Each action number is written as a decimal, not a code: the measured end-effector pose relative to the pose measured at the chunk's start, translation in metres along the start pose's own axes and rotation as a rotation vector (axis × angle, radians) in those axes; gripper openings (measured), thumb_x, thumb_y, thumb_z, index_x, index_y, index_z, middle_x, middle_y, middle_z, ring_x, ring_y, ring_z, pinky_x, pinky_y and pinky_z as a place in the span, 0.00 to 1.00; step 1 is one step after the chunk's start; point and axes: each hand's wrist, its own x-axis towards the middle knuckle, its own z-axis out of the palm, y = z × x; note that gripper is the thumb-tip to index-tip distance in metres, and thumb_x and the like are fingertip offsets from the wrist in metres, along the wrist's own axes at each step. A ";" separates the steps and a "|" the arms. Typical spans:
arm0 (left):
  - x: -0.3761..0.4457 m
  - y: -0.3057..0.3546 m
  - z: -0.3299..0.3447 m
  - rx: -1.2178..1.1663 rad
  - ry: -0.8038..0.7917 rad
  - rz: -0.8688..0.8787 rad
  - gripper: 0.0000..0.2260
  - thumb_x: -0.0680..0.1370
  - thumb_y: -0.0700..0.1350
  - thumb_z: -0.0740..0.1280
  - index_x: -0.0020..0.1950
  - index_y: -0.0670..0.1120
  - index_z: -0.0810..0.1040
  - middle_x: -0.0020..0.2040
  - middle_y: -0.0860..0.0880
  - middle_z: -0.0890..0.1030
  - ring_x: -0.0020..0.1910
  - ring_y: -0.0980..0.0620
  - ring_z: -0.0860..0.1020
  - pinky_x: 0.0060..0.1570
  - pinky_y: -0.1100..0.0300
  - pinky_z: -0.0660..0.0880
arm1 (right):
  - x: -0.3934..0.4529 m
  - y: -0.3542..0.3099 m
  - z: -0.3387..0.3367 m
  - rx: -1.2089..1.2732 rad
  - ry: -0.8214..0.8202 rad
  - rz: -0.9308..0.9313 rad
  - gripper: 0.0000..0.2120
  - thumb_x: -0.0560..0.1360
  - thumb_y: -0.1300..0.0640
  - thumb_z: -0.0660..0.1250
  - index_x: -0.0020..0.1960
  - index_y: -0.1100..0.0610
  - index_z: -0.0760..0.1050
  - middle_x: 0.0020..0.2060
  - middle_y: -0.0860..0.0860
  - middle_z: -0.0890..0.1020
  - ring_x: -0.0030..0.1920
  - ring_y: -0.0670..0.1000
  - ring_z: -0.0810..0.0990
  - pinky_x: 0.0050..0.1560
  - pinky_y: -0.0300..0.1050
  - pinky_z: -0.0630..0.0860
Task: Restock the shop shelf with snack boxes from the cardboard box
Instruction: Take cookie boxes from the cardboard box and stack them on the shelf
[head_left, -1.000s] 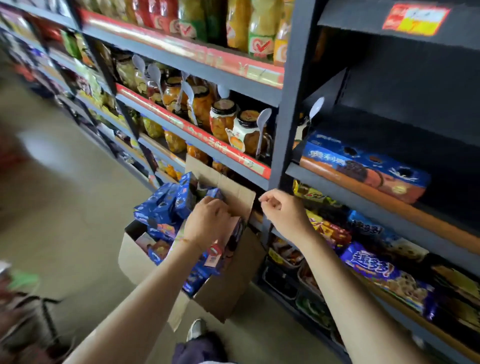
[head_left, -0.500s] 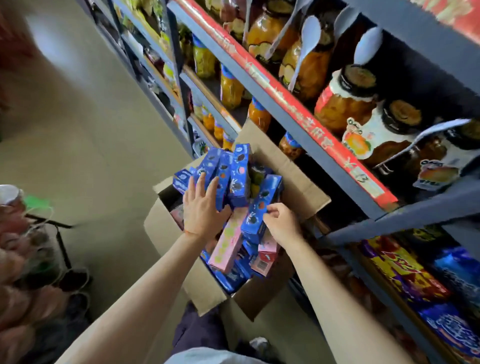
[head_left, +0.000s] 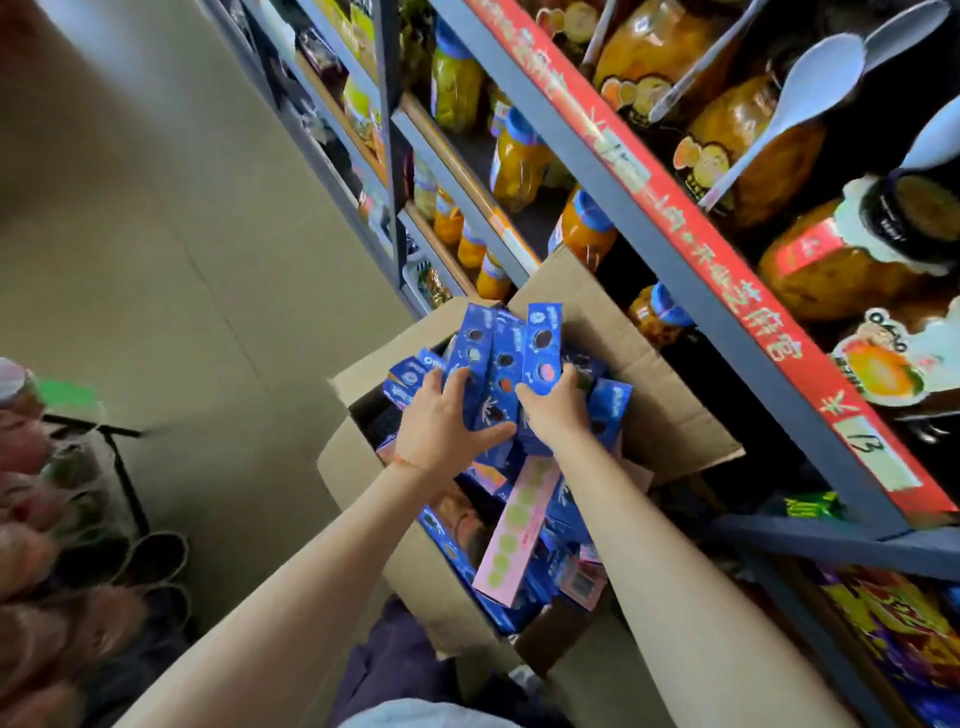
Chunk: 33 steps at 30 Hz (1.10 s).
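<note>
head view: both hands are down in the open cardboard box (head_left: 670, 415) on the floor beside the shelf (head_left: 691, 244), gathering a bunch of blue snack boxes (head_left: 511, 364) that stand on end at the box's far edge, likely to lift several at once. the left hand (head_left: 444, 428) clasps the bunch from the left, fingers wrapped on it, thumb across the front. the right hand (head_left: 553, 408) grips its right side, fingers curled behind. a pink box (head_left: 514, 535) lies loose near the box's near edge.
</note>
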 end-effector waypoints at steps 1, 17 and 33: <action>0.000 0.000 0.000 -0.006 -0.003 0.000 0.41 0.69 0.67 0.72 0.74 0.46 0.66 0.65 0.44 0.71 0.60 0.44 0.74 0.57 0.50 0.75 | 0.002 0.000 -0.001 0.031 -0.005 0.016 0.30 0.77 0.51 0.69 0.72 0.60 0.61 0.66 0.59 0.73 0.63 0.61 0.75 0.53 0.49 0.72; 0.002 0.014 -0.017 0.064 -0.046 -0.074 0.37 0.74 0.68 0.66 0.76 0.49 0.64 0.75 0.42 0.62 0.72 0.41 0.65 0.67 0.47 0.68 | -0.033 0.022 -0.071 0.922 -0.167 0.097 0.17 0.76 0.56 0.72 0.63 0.56 0.76 0.52 0.58 0.85 0.47 0.58 0.86 0.42 0.53 0.83; -0.115 0.229 -0.039 -1.114 -0.301 0.231 0.17 0.75 0.46 0.70 0.60 0.37 0.80 0.52 0.41 0.85 0.48 0.48 0.82 0.49 0.58 0.78 | -0.166 0.103 -0.223 1.079 -0.491 -0.342 0.31 0.61 0.39 0.79 0.59 0.54 0.83 0.59 0.57 0.83 0.59 0.55 0.82 0.61 0.51 0.78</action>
